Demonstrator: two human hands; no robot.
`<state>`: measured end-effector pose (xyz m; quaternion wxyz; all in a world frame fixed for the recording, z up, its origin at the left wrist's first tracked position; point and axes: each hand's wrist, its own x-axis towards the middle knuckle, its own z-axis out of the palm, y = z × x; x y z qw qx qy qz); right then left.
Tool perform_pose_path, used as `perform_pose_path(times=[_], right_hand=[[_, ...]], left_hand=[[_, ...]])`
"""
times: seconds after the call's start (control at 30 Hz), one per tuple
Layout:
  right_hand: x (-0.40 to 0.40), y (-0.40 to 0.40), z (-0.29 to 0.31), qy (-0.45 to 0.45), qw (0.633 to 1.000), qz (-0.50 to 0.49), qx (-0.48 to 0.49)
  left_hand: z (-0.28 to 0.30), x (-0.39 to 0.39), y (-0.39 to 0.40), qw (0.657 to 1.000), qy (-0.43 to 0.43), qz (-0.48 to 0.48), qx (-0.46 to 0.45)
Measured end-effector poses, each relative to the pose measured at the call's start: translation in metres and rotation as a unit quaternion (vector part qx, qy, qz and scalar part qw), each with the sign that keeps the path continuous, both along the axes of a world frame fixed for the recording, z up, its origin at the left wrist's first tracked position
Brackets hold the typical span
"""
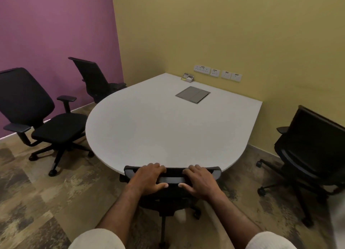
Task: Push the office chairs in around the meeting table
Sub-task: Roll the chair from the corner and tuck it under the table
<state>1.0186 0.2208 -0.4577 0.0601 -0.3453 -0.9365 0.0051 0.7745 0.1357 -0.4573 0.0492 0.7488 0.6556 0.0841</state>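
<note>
A white meeting table (149, 129) with a rounded near end stands against the yellow wall. Directly below me a black office chair (172, 174) has its backrest top touching the table's near edge, its seat tucked underneath. My left hand (149, 178) and my right hand (198, 180) both grip the top of that backrest. A second black chair (37, 114) stands off the table's left side, turned toward it with a gap. A third chair (97, 80) sits close in at the far left. A fourth chair (309, 151) stands apart on the right.
A grey cable hatch (193, 94) is set into the tabletop, and a small card holder (187, 77) sits near the wall. Wall sockets (217, 72) run above the table. The purple wall (56, 34) bounds the left side. Patterned carpet (37, 202) lies around the chairs.
</note>
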Motion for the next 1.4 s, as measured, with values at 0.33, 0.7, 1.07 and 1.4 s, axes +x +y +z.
perform_pose_path(times=[0.33,0.7,1.07,1.4], right_hand=[[0.145,0.027,0.188,0.168,0.926,-0.245,0.234],[0.349,-0.005,0.33,0.15,0.822,-0.387,0.389],[0.515,-0.026,0.318,0.132,0.771,-0.484,0.392],[0.571,0.04,0.301,0.101,0.788,-0.475,0.379]], left_hand=[[0.199,0.145,0.098,0.94,0.027,-0.13,0.315],[0.355,0.372,0.127,0.864,-0.021,-0.279,0.419],[0.352,0.514,0.149,0.859,-0.045,-0.328,0.39],[0.32,0.584,0.215,0.875,-0.044,-0.324,0.358]])
